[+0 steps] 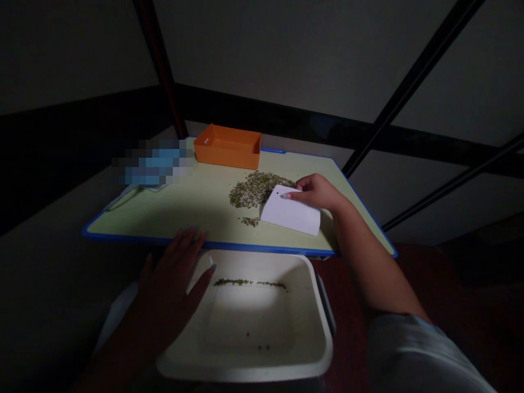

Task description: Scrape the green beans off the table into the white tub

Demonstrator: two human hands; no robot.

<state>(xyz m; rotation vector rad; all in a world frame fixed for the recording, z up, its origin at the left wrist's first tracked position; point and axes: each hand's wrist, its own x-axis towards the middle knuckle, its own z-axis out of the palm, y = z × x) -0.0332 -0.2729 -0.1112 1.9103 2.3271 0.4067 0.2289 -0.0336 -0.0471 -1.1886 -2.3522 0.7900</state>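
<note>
My right hand (317, 191) grips a white card-like scraper (290, 214) that rests on a pale green table (176, 210), its edge beside a heap of small green-brown beans (256, 188). A small clump of beans (249, 221) lies just left of the scraper. My left hand (172, 278) lies on the left rim of a white tub (254, 319), fingers stretched out along it. The tub sits below the table's near edge and holds a thin line of beans (249, 283).
An orange tray (228, 146) stands at the table's far edge. A blurred blue object (153, 164) with a cord lies at the far left. The table has a blue rim (204, 244). Dark diagonal bars (413, 76) cross the wall behind.
</note>
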